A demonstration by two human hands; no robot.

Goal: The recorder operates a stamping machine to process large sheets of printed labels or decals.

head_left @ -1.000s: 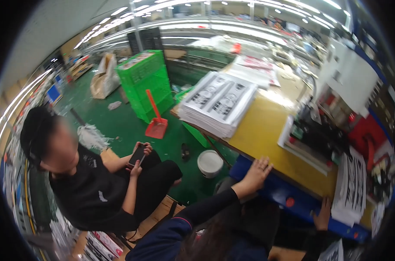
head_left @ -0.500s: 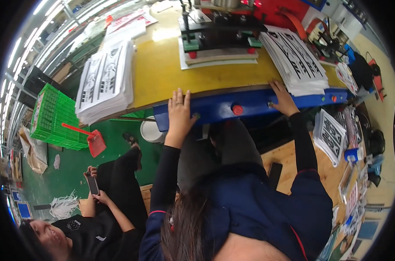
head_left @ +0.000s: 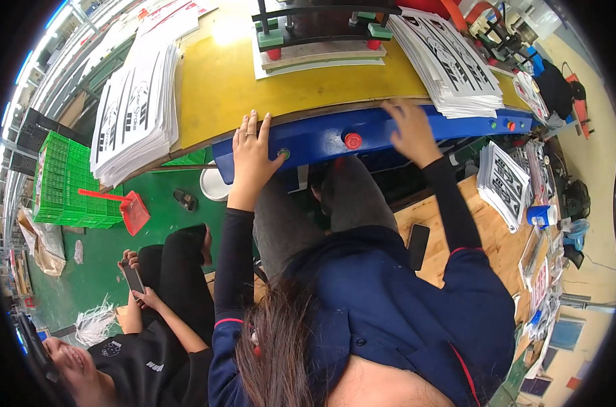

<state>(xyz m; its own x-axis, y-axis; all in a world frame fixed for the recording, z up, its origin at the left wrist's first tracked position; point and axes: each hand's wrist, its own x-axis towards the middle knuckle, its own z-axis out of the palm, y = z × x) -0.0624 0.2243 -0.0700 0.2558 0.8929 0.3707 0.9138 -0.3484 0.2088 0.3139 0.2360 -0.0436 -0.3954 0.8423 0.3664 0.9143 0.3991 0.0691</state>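
My left hand (head_left: 254, 159) rests open on the front edge of the blue control panel (head_left: 311, 141), its thumb at a green button (head_left: 283, 153) and its fingertips reaching the yellow tabletop (head_left: 220, 102). My right hand (head_left: 411, 132) is open and slightly blurred at the panel's upper edge, right of the red button (head_left: 352, 141); I cannot tell whether it touches anything. At the back stands a black press fixture (head_left: 321, 27) with red and green fittings, on white boards. Printed paper stacks lie left (head_left: 135, 112) and right (head_left: 450, 68) of it.
A seated person (head_left: 138, 353) at lower left holds a phone (head_left: 131, 278). Green crates (head_left: 70, 180), a red dustpan (head_left: 135, 214) and a white bucket (head_left: 213, 184) stand on the floor. On the wooden surface (head_left: 444, 258) at my right are a phone (head_left: 418, 245) and paper stacks (head_left: 503, 186).
My view has swung right to face the bench squarely. My left hand stays on the panel; my right hand has shifted left along it, away from the right paper stack, with fingers moving.
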